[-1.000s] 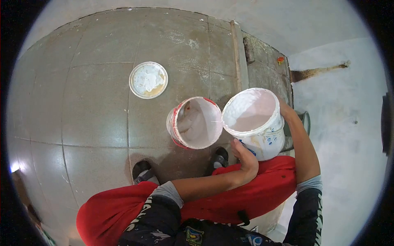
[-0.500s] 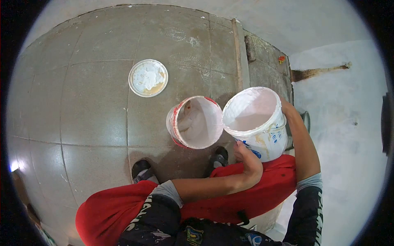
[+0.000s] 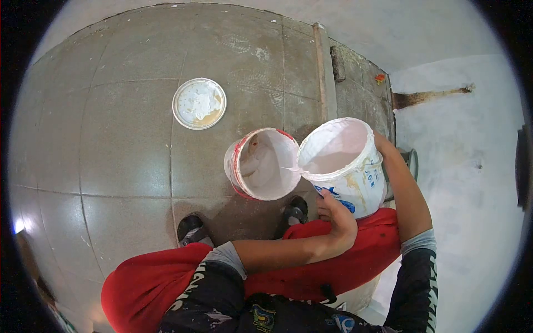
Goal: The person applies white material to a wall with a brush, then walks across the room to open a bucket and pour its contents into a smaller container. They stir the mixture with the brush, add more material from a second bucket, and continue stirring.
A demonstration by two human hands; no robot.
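Both my hands hold a white paint bucket (image 3: 361,186) with blue lettering, tilted to the left. My left hand (image 3: 336,213) grips its near side low down, fingers partly hidden beneath it. Around the far right side of its rim curls my right hand (image 3: 383,145), its fingertips hidden behind the bucket. Pale, creamy paint (image 3: 330,161) lies inside, and a thin stream runs over the lip. That stream falls into a second bucket (image 3: 237,172) with a red-smeared rim, standing on the floor and holding some whitish paint.
A paint-smeared round lid (image 3: 200,104) lies on the tiled floor (image 3: 127,139). To the right are a low ledge (image 3: 326,72), a small orange object (image 3: 380,79) and a dark round container (image 3: 412,165) behind my right arm. My shoes (image 3: 191,228) are close to the floor bucket.
The white bucket has tipped further left, and paint now flows from its lip into the floor bucket. My hands keep their grip on it.
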